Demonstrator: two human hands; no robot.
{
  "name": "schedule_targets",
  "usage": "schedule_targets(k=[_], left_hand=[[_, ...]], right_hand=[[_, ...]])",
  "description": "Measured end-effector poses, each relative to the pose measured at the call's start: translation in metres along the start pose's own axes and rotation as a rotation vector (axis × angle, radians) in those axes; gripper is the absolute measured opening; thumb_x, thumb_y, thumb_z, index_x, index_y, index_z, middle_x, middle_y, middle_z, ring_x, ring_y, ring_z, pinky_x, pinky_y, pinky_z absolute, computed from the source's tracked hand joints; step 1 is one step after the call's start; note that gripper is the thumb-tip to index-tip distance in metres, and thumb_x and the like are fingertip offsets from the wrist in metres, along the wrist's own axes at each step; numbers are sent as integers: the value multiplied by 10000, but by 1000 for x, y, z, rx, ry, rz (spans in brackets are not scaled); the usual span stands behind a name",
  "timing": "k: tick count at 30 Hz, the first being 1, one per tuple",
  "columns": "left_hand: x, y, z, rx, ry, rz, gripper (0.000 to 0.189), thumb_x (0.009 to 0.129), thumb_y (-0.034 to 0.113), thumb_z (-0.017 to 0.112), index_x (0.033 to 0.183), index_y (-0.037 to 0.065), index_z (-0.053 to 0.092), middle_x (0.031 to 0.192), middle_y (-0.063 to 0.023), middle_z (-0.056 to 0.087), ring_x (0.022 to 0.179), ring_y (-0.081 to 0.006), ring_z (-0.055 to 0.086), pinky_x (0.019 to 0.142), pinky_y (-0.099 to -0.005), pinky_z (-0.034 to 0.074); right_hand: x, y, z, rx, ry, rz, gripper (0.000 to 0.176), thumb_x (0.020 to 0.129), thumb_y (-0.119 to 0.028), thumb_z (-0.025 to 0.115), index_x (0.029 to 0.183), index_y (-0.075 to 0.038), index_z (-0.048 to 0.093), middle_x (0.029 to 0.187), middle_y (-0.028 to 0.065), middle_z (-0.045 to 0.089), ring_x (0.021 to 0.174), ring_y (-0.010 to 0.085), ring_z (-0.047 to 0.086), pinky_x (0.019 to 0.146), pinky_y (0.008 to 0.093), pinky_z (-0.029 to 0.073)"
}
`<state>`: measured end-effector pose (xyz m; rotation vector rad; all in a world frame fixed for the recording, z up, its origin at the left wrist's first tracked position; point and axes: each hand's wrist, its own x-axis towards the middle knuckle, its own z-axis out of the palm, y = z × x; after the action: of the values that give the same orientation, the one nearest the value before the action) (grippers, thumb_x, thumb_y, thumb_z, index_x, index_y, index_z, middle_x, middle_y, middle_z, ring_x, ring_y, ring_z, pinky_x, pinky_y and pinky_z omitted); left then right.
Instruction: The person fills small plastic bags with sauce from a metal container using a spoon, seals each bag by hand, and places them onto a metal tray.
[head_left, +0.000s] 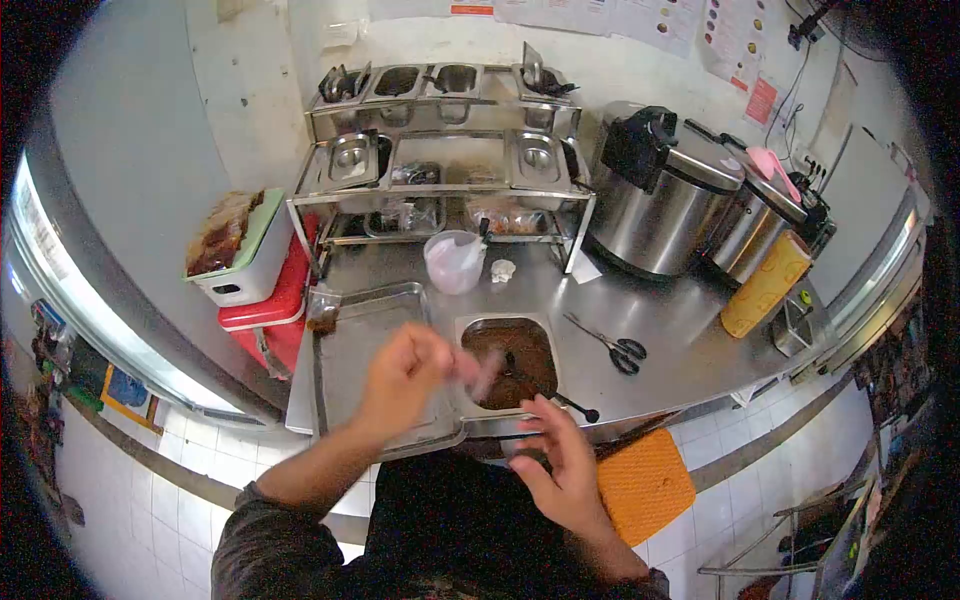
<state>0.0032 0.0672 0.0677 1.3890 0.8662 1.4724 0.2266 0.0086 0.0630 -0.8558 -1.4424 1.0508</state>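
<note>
My left hand (pixel 405 375) is raised over the right side of a shallow metal tray (pixel 335 365), its fingers curled and partly smeared by motion. A pale blur near its fingertips cannot be made out. My right hand (pixel 562 465) is in front of the counter edge, fingers bent but apart, with nothing plainly held. Between and beyond my hands sits a metal pan (pixel 556 365) of dark brown sauce (pixel 510 350). A black-handled utensil (pixel 575 405) rests in it, its handle over the rim. Scissors (pixel 612 346) with black handles lie right of the pan.
Behind stand a translucent tub (pixel 453 262), a crumpled white scrap (pixel 502 271) and a tiered metal rack (pixel 445 195) of pans. Large steel cookers (pixel 655 215) and a yellow roll (pixel 765 285) are at right. A white container (pixel 245 285) sits on a red box (pixel 265 315) at left. An orange stool (pixel 648 485) is below.
</note>
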Motion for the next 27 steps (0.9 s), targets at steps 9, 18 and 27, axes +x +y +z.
schedule_targets(k=[9, 18, 27], left_hand=[[-110, -15, -1, -56, -136, -3, 171, 959, 17, 591, 1091, 26, 482, 1091, -168, 656, 1101, -241, 618, 975, -379, 475], [-117, -1, 5, 466, -431, -31, 155, 909, 131, 660, 1027, 32, 649, 966, -141, 663, 934, -327, 660, 818, -411, 515], [-114, -14, 6, 441, -577, -34, 131, 873, 125, 668, 977, 47, 658, 899, -111, 668, 873, -280, 662, 789, -377, 513]], right_hand=[[-4, 26, 7, -266, -334, -48, 205, 875, -140, 737, 1012, -17, 647, 886, 91, 706, 801, 196, 692, 712, 316, 539], [-7, 10, -5, -632, -753, 9, 302, 825, -304, 779, 933, -66, 627, 854, 105, 688, 774, 291, 689, 677, 379, 538], [-13, 7, -8, -644, -868, 9, 286, 835, -303, 757, 925, -68, 623, 863, 116, 680, 806, 320, 672, 713, 406, 533]])
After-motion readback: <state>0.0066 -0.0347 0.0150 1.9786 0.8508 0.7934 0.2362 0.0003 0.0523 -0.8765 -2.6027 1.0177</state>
